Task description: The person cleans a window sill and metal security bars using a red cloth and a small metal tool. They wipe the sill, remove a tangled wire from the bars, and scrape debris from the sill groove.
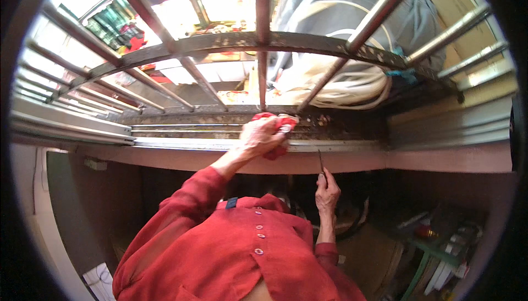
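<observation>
My left hand [258, 138] presses a crumpled red and white cloth [277, 152] against the sill of a barred window. The cloth lies over the metal sliding track [198, 143] and hangs past its near edge. Dirt and flaking marks cover the dark sill [346, 125] to the right of the cloth. In my right hand [328, 191] is a thin dark tool [321, 161], pinched between thumb and fingers. It points up, with its tip near the track's front edge; its exact kind cannot be made out.
Metal window bars [264, 12] joined by a rusty crossbar [222, 43] rise just beyond the sill. A sliding sash frame [74, 123] stands at the left. Outside the bars lies a coiled pale hose [359, 88]. Behind me at the right is a green-legged stand [416, 274] with clutter.
</observation>
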{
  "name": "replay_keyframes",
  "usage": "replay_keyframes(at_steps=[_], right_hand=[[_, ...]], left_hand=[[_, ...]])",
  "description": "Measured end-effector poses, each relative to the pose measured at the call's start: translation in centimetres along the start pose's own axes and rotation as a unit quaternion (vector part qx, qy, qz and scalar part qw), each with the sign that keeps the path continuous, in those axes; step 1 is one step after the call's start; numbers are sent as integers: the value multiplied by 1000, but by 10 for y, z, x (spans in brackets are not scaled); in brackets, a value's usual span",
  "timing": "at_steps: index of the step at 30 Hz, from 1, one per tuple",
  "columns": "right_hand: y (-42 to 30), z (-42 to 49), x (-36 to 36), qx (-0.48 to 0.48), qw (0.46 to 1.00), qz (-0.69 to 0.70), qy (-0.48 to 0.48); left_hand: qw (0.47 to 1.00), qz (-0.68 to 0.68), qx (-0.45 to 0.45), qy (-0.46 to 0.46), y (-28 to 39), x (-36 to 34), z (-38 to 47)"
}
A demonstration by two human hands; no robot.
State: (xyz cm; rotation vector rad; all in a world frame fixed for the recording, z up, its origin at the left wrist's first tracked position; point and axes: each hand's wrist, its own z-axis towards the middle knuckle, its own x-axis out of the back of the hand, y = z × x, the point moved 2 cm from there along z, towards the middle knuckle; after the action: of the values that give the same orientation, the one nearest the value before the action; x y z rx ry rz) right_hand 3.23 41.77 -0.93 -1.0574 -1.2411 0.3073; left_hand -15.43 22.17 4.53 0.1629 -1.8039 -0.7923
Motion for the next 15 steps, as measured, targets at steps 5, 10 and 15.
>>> replay_keyframes(at_steps=[5,10,15], right_hand=[[-23,-4,-14,62,998,-8,26],[-63,-16,-46,115,992,15,58],[-84,-39,-74,120,990,43,57]], left_hand=[[978,-43,-153,137,-47,44,-65],[954,33,-189,232,-115,89,-122],[879,226,-269,324,-201,105,-136]])
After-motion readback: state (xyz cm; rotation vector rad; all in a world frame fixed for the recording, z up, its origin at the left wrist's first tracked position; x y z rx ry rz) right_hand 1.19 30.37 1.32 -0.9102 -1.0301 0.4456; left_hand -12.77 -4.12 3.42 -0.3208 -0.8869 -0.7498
